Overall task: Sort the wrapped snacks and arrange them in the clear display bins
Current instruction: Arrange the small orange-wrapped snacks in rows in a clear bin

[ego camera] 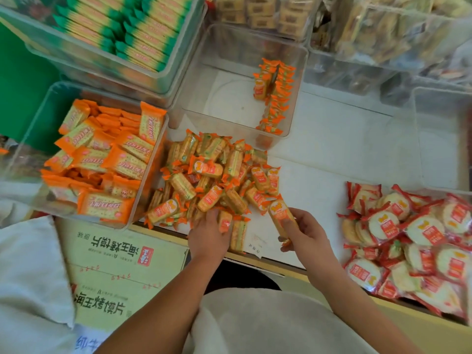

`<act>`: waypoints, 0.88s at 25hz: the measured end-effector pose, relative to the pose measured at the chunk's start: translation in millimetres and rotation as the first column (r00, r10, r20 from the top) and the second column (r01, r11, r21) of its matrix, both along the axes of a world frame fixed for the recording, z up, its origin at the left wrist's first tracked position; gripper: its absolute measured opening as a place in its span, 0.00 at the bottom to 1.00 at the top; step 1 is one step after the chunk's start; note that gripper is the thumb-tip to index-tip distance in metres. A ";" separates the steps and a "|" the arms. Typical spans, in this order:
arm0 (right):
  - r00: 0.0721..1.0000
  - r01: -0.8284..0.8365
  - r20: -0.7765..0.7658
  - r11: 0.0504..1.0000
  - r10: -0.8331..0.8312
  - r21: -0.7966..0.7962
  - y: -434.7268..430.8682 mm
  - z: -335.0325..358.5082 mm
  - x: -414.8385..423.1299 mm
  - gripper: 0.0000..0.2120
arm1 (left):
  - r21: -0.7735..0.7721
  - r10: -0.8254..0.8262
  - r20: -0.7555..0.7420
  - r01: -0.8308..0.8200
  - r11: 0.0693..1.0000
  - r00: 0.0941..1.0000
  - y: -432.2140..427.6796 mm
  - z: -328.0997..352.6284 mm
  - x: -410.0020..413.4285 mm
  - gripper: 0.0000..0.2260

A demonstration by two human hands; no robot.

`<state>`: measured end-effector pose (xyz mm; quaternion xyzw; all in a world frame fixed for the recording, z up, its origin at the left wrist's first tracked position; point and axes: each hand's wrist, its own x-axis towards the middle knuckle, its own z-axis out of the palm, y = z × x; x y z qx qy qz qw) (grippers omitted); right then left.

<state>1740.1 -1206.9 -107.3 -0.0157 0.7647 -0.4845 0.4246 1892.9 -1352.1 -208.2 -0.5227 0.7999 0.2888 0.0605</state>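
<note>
Nearest the camera, low on the left, I note a printed cardboard box (122, 264) partly covered by a pale cloth (30, 264). Both are cut off by the frame edge.

The left hand (208, 235) lies on the near edge of the loose pile of orange-wrapped snacks (212, 180). Its fingertips are buried among the packets, so I cannot tell whether it grasps one or merely rests there. The right hand (306, 232) pinches a single packet (279, 214) between thumb and fingers, just beside the pile's near right edge, over the white surface (332, 154).

To the right, a heap of red-wrapped round crackers (408, 238) runs out of frame. Left of the pile, touching it, a clear side bin (28, 149) holds larger orange cracker packs (102, 164), lying untidily.

Beyond the pile, the middle display bin (224, 103) holds a row of orange snacks (274, 98) standing on edge along its right wall.

Farther back on the left, a bin of green-edged packets (122, 29) is cropped at the top. The far right bins (383, 34) are blurred, and I cannot make out their contents.
</note>
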 end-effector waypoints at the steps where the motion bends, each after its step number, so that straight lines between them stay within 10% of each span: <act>1: 1.000 -0.003 -0.002 1.000 0.003 -0.013 2.5 0.5 -3.5 0.08 | 0.026 0.052 -0.069 -0.050 0.998 0.996 0.8 0.7 0.2 0.18; 8: 0.998 -0.065 -0.022 0.995 0.064 -0.072 11.6 4.1 -37.0 0.14 | 0.288 0.348 -0.463 -0.233 0.929 0.815 1.6 82.1 -6.3 0.19; 15: 0.977 -0.186 -0.133 0.969 0.165 -0.161 2.1 24.7 -71.0 0.09 | 0.497 0.283 -0.571 0.050 0.866 0.771 16.0 169.8 -33.1 0.34; 22: 0.942 -0.328 -0.030 0.900 0.334 -0.287 7.2 44.0 -55.7 0.13 | 0.508 0.339 -0.647 0.053 0.860 0.683 20.4 171.3 -47.4 0.18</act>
